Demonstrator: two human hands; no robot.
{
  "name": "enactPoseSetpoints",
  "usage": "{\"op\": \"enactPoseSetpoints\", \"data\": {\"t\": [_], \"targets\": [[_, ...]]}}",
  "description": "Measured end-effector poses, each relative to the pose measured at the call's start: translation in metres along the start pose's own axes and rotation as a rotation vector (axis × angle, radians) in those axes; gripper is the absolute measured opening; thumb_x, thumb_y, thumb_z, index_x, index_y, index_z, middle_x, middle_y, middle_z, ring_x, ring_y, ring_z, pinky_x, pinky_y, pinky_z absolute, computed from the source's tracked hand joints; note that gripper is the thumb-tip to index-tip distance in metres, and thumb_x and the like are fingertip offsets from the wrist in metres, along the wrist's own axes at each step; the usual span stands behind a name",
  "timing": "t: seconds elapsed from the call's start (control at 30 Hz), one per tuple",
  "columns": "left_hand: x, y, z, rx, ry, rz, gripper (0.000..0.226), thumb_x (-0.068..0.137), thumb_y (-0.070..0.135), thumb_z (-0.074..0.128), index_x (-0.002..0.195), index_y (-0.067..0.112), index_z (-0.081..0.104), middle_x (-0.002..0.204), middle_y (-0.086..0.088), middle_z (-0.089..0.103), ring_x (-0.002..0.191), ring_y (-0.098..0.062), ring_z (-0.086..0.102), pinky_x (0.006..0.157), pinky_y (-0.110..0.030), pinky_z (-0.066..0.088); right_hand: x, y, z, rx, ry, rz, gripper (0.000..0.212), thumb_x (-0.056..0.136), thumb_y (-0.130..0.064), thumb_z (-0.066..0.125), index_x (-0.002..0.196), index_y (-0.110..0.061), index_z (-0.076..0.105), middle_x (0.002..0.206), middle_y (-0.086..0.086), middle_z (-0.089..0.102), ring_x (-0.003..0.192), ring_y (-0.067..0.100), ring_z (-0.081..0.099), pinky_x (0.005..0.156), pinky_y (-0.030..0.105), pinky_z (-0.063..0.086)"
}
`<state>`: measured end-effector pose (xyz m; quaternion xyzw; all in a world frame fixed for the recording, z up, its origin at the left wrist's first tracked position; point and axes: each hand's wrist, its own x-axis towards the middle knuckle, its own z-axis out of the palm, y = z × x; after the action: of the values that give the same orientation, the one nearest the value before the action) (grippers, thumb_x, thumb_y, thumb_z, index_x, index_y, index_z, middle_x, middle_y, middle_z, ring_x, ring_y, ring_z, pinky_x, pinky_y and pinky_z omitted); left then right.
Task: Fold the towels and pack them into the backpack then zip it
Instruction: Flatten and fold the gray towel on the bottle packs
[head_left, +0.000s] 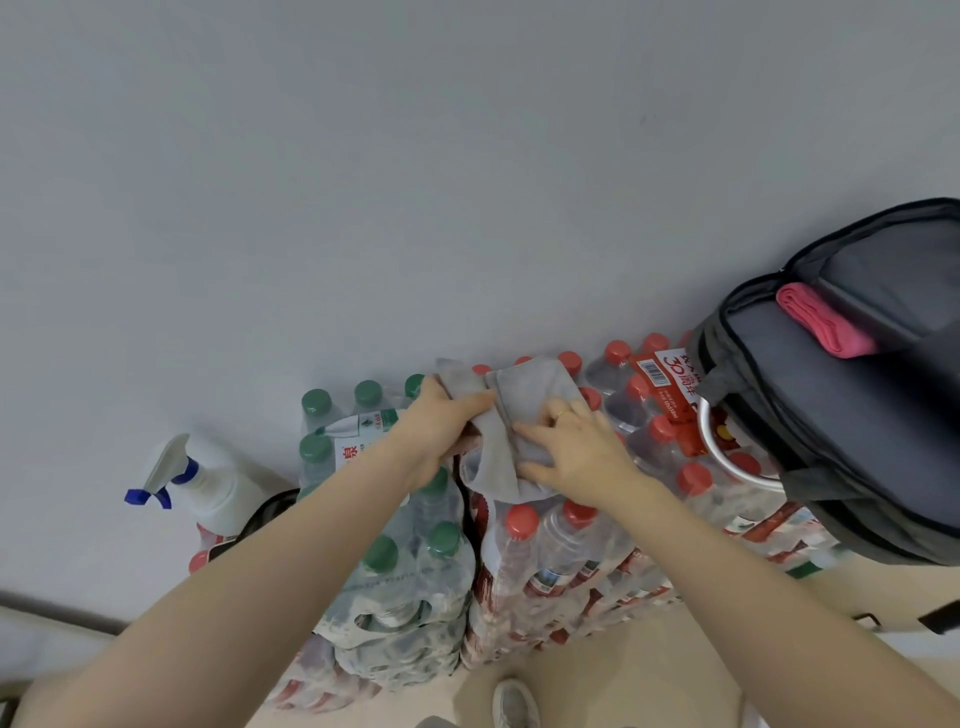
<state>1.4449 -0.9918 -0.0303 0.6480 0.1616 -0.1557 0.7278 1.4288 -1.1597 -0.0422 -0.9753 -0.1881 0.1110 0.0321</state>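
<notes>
A grey towel (530, 395) lies partly folded on top of shrink-wrapped packs of water bottles. My left hand (441, 423) grips the towel's left part, bunched in its fingers. My right hand (576, 449) presses flat on the towel's right part, fingers spread, a ring on one finger. A grey backpack (841, 415) with black trim stands open at the right on the bottle packs. A folded pink towel (821, 325) sticks out of its open compartment.
Packs of green-capped bottles (400, 551) and red-capped bottles (571, 551) stand against a plain grey wall. A white spray bottle (208, 480) with a blue trigger is at the left. A metal ring-shaped rim (727, 462) shows beside the backpack. My shoe (514, 704) is on the beige floor.
</notes>
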Motion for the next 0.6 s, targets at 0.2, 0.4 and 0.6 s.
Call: {"op": "enactPoseSetpoints", "data": {"t": [0.2,0.4,0.6], "targets": [[0.007,0.011,0.048,0.120,-0.036,0.083,0.051,0.083,0.016,0.067,0.121,0.011,0.033,0.095,-0.009,0.059,0.082,-0.020,0.062,0.079,-0.034,0.054,-0.001,0.016,-0.018,1.098,0.001,0.224,0.036,0.092,0.002,0.036,0.123,0.000,0.054,0.110,0.008,0.059,0.108,0.025,0.054,0.080,0.019,0.044],[0.009,0.007,0.072,0.281,-0.098,0.038,0.018,0.096,0.006,0.041,0.112,0.010,0.035,0.082,-0.008,0.057,0.066,-0.013,0.057,0.051,-0.014,0.051,-0.009,0.041,-0.021,1.053,0.118,0.339,0.038,0.086,-0.049,0.054,0.108,-0.017,0.057,0.095,-0.007,0.058,0.096,0.012,0.054,0.083,0.027,0.042],[0.015,-0.003,0.053,0.837,-0.251,0.373,0.019,0.087,0.009,0.057,0.105,0.006,0.063,0.108,-0.004,0.062,0.098,-0.012,0.057,0.082,-0.010,0.042,-0.004,0.047,-0.010,0.808,0.007,0.207,0.053,0.081,-0.014,0.062,0.127,-0.019,0.035,0.076,-0.005,0.046,0.065,0.006,0.045,0.056,0.019,0.033]]}}
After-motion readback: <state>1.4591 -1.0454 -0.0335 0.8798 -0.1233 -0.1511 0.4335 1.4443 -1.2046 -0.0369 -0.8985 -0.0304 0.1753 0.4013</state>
